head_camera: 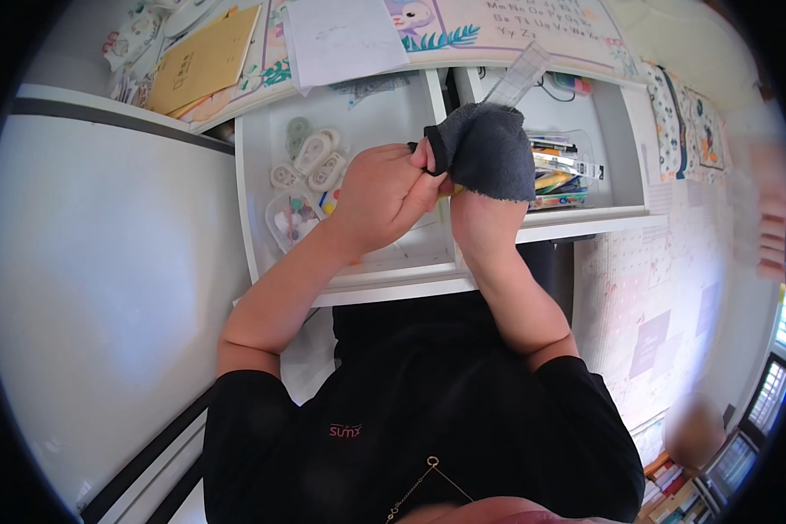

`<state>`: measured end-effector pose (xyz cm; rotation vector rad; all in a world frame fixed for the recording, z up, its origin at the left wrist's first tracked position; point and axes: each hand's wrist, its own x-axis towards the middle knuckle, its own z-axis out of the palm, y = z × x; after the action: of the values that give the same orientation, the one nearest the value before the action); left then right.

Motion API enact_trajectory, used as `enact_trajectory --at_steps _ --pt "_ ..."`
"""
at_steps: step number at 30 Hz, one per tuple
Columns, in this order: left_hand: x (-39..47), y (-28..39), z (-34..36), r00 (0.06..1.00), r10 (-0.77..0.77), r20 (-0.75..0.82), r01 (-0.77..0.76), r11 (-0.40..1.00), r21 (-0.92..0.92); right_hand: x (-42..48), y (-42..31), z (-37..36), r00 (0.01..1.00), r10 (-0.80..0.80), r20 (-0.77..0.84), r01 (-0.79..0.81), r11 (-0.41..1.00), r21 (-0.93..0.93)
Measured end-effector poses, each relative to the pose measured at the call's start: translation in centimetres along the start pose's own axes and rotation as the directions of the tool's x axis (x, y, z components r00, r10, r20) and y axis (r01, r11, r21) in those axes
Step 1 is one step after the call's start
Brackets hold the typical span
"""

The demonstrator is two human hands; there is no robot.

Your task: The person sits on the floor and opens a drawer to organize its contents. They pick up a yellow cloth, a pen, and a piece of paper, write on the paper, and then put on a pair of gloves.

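A dark grey cloth (494,150) with a black edge drapes over most of my right hand (488,219), leaving its heel and wrist bare. From the cloth's top a clear ruler (521,75) sticks up and to the right; its lower part is hidden. My left hand (383,193) is curled tight against the cloth's black edge, its fingertips partly out of sight. A bit of yellow shows between the hands, too small to name. Both hands are above two pulled-out white drawers. Under my left hand, the left drawer (350,288) holds several correction tape dispensers (314,154).
A clear box (295,219) of small items sits in the left drawer. Pens (560,173) fill a clear tray in the right drawer (619,141). White papers (347,39) and a brown envelope (206,56) lie on the desk. A white panel (118,262) stands at left, a patterned mat (655,288) at right.
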<state>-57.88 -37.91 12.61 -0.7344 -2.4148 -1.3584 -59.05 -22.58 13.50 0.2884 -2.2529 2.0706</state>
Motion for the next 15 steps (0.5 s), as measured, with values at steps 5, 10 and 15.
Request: enact_trajectory --at_steps 5,10,15 --pt "0.0 -0.1 0.1 1.0 0.017 -0.006 -0.017 1.0 -0.011 0.2 0.1 0.1 1.0 -0.003 -0.021 0.004 0.998 0.059" --pt "0.1 0.0 0.1 0.999 0.05 -0.019 -0.05 0.999 -0.018 -0.1 -0.7 0.2 0.998 0.063 -0.019 -0.058 0.981 0.184" --pt "0.0 -0.1 0.1 0.998 0.064 -0.018 -0.063 0.998 0.023 -0.2 -0.7 0.0 1.0 0.026 0.012 -0.027 0.995 0.099"
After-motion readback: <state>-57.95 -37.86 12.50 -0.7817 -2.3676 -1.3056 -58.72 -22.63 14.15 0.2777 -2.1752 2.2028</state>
